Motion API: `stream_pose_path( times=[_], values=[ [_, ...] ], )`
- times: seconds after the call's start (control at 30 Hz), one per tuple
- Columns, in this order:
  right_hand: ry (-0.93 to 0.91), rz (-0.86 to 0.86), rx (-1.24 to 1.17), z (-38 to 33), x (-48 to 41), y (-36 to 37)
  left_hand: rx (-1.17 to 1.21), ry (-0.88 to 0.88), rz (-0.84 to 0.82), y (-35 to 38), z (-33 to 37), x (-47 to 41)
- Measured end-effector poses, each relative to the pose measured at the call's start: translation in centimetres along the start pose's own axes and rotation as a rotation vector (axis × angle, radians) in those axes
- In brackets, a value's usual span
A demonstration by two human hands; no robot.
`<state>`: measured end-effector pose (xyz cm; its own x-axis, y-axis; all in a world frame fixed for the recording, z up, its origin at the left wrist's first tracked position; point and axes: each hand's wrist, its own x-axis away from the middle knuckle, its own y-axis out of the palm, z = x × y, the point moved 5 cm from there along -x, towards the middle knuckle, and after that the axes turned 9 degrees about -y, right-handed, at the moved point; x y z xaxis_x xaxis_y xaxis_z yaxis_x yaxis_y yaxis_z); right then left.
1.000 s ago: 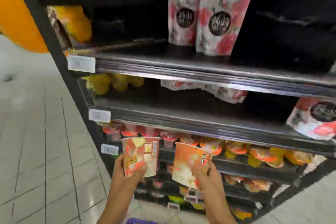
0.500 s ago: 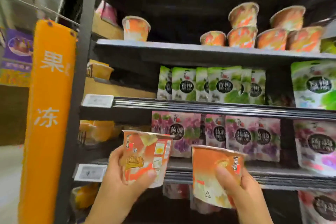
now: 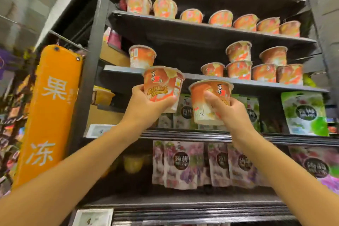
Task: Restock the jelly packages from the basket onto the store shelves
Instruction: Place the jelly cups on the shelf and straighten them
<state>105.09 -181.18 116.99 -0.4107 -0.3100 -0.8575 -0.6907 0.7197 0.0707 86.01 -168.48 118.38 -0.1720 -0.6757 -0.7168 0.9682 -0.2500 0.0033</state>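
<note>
Each hand grips one orange jelly cup, both held up in the air before the rack. The left hand (image 3: 146, 104) has its fingers curled round the left cup (image 3: 163, 84) from the side and its thumb under the front face. This cup stands upright, and its rim crosses the front edge of the cup shelf (image 3: 256, 83). It bears a red logo with white writing and a yellow banner, both too blurred to read.

The right hand (image 3: 229, 112) grips the right cup (image 3: 207, 101) with its thumb pressed on the front and its fingers wrapped behind. This cup sits just below the shelf edge, tilted a little, in front of the green pouches (image 3: 304, 113). It shows the same red logo and a small triangle recycling mark near its base. The two cups are close but apart.

On the cup shelf a lone cup (image 3: 142, 56) stands at the left, and stacked cups (image 3: 238, 62) stand at the right. Above them runs a top row (image 3: 220, 18) of like cups. Purple pouches (image 3: 183, 163) hang lower down, their dark round labels carrying characters I cannot read.

An orange sign (image 3: 49, 112) on the rack's left post reads 果冻 in white. A price tag (image 3: 93, 216) at the bottom shows "4."
</note>
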Motion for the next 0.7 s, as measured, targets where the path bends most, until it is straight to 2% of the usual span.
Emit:
stream_pose_path(
  times=[0.3,0.43,0.7],
  values=[
    [-0.051,0.045,0.148,-1.9,-9.0,-0.9,-0.074,0.038,0.075,3.0,5.2,-7.9],
    [-0.109,0.074,0.199,-2.3,-11.8,-1.3,-0.17,0.045,0.189,4.0,6.8,-10.7],
    [-0.122,0.162,0.18,-1.8,-17.2,-1.6,-0.434,0.038,0.272,5.4,7.3,-15.2]
  ],
)
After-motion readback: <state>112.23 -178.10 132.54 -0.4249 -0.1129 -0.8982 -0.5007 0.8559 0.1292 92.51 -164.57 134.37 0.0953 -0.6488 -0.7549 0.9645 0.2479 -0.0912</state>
